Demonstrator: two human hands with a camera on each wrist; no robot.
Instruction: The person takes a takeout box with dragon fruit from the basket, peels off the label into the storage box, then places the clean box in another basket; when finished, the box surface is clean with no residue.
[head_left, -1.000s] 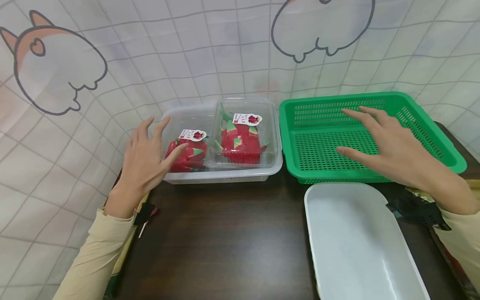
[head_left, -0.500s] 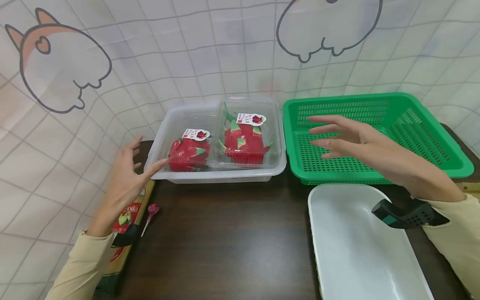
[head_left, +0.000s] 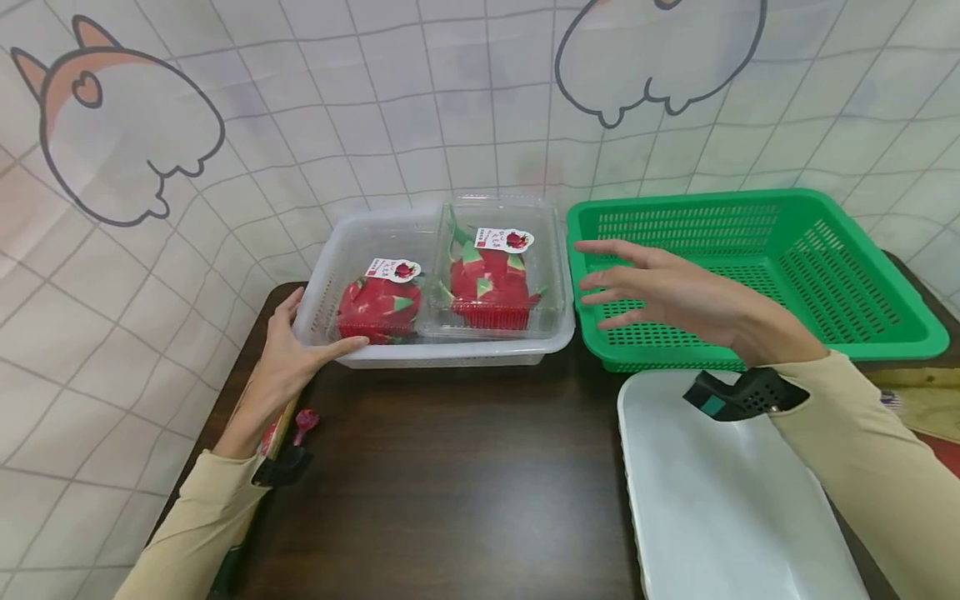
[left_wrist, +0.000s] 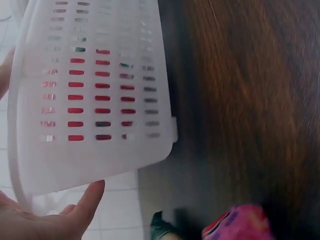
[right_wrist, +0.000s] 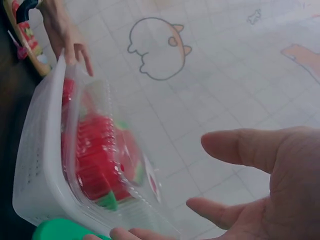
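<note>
My left hand (head_left: 291, 354) grips the front left corner of a white plastic basket (head_left: 457, 351), thumb along the front rim and fingers at its left side. The left wrist view shows the basket's slotted wall (left_wrist: 75, 160) with fingertips (left_wrist: 90, 200) at the corner. Inside, a red dragon fruit (head_left: 378, 308) in clear packaging lies low at the left. A second dragon fruit (head_left: 487, 287), in a labelled clear clamshell box, rests tilted higher at the right. My right hand (head_left: 660, 290), fingers spread and holding nothing, hovers over the left part of a green basket (head_left: 757, 360).
In front of the green basket stands a white tray (head_left: 697, 492). A pink lollipop (head_left: 304, 422) lies on the dark table (head_left: 435, 483) near my left wrist, beside a colourful package (head_left: 272, 437). A patterned cloth (head_left: 375, 100) hangs behind the baskets.
My left hand drew back from over the white basket, then closed in on its front left corner. My right hand moved left over the green basket, toward the white one.
</note>
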